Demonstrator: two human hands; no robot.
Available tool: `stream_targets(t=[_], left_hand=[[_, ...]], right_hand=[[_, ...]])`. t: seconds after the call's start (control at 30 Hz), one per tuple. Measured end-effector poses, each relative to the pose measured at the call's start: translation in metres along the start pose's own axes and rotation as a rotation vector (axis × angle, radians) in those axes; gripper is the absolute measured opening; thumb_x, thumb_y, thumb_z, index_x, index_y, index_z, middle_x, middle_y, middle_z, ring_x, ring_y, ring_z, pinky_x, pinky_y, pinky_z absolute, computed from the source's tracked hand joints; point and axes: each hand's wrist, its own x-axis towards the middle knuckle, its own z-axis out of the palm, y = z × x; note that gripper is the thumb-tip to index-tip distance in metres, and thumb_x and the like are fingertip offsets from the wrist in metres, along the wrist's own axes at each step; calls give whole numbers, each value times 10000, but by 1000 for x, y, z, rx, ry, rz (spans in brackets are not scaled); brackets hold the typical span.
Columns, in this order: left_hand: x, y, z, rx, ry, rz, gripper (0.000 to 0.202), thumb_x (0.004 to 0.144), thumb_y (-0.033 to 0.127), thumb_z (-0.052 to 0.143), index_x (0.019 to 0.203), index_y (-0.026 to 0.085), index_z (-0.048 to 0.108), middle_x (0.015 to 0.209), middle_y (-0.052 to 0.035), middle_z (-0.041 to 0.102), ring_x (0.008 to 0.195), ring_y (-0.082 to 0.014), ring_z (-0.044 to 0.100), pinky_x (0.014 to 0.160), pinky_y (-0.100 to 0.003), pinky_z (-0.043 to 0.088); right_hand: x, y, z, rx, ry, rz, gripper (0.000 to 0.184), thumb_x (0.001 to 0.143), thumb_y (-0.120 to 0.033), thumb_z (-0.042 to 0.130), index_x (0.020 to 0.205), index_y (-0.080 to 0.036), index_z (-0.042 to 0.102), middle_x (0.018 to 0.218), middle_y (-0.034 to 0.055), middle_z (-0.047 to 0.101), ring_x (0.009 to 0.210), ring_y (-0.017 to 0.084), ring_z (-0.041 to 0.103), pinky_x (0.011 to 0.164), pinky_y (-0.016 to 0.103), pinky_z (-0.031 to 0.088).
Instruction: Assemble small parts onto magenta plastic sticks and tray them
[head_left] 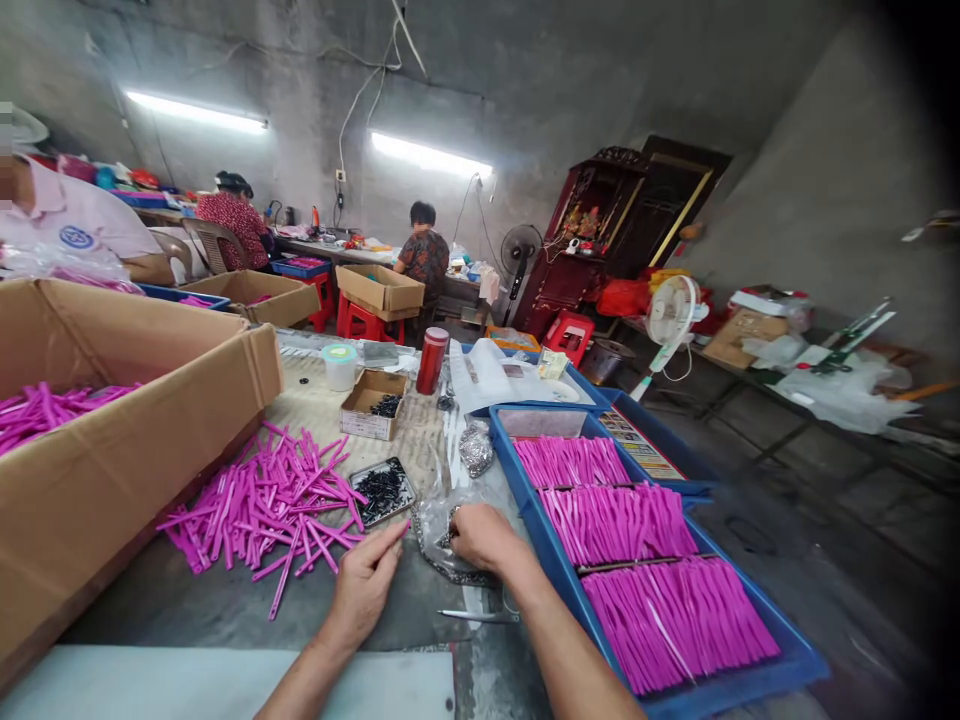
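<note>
The left hand [366, 582] pinches a pink strip [408, 524]; the right hand [484, 538] — can't tell its grip. A hard tug could tip the plastic bag [433, 524], two o'clock from the left hand.

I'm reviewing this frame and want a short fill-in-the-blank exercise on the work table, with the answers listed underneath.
1. The blue bin holds pink strips sorted into ____ rows.
2. The small metal tray beside the loose pink pile holds pieces coloured ____.
3. The hand at the clear plastic bag is the person's ____ one.
4. The upright cylindrical container is mainly ____.

Missing words: three; black; right; red.
</note>
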Motion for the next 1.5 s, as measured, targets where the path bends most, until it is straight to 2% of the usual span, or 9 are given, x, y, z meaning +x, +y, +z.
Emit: stream_targets(t=[0.13, 0.33, 0.6, 0.77, 0.93, 1.03, 1.2, 1.37, 1.5], left_hand=[[-1, 1, 0, -10, -5, -35, 273, 697, 180, 478, 905, 165, 653, 883, -69, 667, 793, -182, 611, 716, -291, 490], [-2, 2, 0, -67, 11, -66, 263, 691, 184, 486, 889, 171, 659, 871, -62, 670, 803, -185, 607, 719, -299, 490], [-1, -2, 2, -133, 66, -111, 249, 655, 183, 530, 862, 192, 669, 801, -49, 685, 709, -179, 626, 570, -255, 519], [0, -1, 2, -122, 35, -110, 264, 685, 166, 493, 890, 180, 658, 884, -61, 668, 736, -175, 621, 586, -253, 516], [0, 3, 2, -128, 33, -122, 267, 675, 160, 496, 884, 182, 661, 878, -53, 670, 811, -190, 606, 662, -281, 508], [0, 4, 2, -110, 20, -111, 274, 674, 148, 491, 890, 166, 658, 882, -61, 668, 805, -189, 606, 685, -286, 499], [0, 1, 2, -123, 12, -121, 284, 682, 147, 484, 913, 167, 648, 891, -56, 663, 792, -181, 606, 643, -257, 503], [-1, -2, 2, -143, 16, -144, 287, 682, 145, 491, 922, 176, 645, 895, -49, 662, 780, -176, 605, 601, -234, 502], [0, 0, 2, -138, 17, -144, 284, 687, 149, 489, 923, 169, 646, 875, -51, 664, 733, -164, 608, 576, -218, 496]], right_hand=[[10, -5, 5, -34, -26, 21, 221, 581, -121, 512, 727, -150, 675, 749, 134, 667, 705, 238, 608, 557, 260, 408], [17, -4, 14, -39, 4, 40, 248, 633, -104, 468, 777, -133, 667, 787, 142, 661, 744, 232, 606, 589, 262, 407], [14, 6, 17, 10, 49, 8, 259, 669, -98, 425, 783, -137, 654, 817, 116, 661, 763, 194, 593, 609, 229, 377], [12, 8, 16, 45, 93, -5, 236, 716, -183, 424, 805, -153, 640, 817, 95, 658, 769, 189, 582, 613, 230, 360], [9, 10, 9, 74, 82, -50, 253, 736, -215, 411, 708, -164, 657, 736, 76, 663, 702, 178, 582, 584, 226, 349], [7, 13, 4, 91, 55, -92, 261, 721, -170, 403, 680, -172, 661, 704, 59, 662, 680, 168, 578, 576, 217, 347], [6, 15, 3, 112, 45, -114, 315, 659, -62, 365, 720, -150, 662, 757, 72, 660, 723, 182, 576, 617, 229, 359], [6, 14, 7, 144, 99, -100, 345, 665, -60, 348, 836, -135, 638, 847, 85, 650, 804, 190, 566, 665, 240, 369], [6, 15, 9, 167, 123, -102, 337, 669, -64, 350, 830, -128, 639, 829, 92, 652, 795, 195, 570, 669, 247, 379]])
